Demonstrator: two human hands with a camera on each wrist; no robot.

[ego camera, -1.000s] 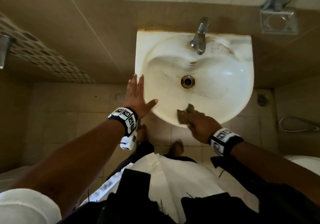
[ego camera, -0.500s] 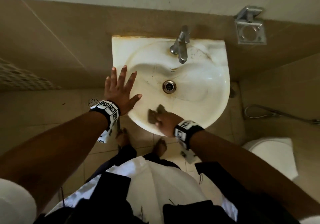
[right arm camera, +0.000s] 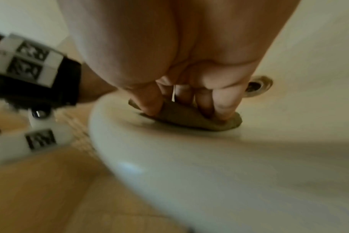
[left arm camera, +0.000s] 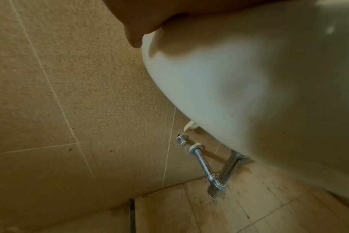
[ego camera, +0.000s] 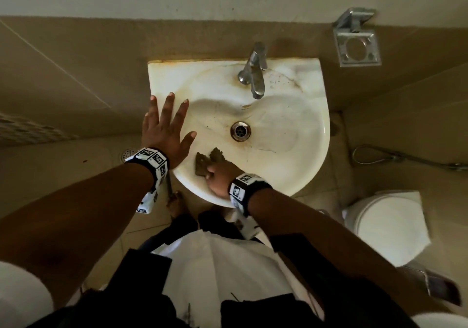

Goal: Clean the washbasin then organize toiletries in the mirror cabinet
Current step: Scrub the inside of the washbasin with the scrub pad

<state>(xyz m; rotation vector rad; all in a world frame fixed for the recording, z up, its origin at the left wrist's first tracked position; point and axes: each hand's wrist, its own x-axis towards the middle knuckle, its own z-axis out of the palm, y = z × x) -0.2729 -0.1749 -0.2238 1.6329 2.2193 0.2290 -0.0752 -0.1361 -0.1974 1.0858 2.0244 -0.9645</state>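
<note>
Right hand (ego camera: 218,175) grip pinches brown scrub pad (ego camera: 207,161) on washbasin (ego camera: 304,165) near rim. Left hand (ego camera: 164,130) flat, fingers spread, bracing left rim. Risks: pad slipping off curved rim; stains near tap (ego camera: 254,74) and drain (ego camera: 240,131) missed.

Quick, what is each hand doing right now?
Left hand: open, flat on the washbasin rim.
Right hand: gripping a brown scrub pad, pressed on the basin.
</note>
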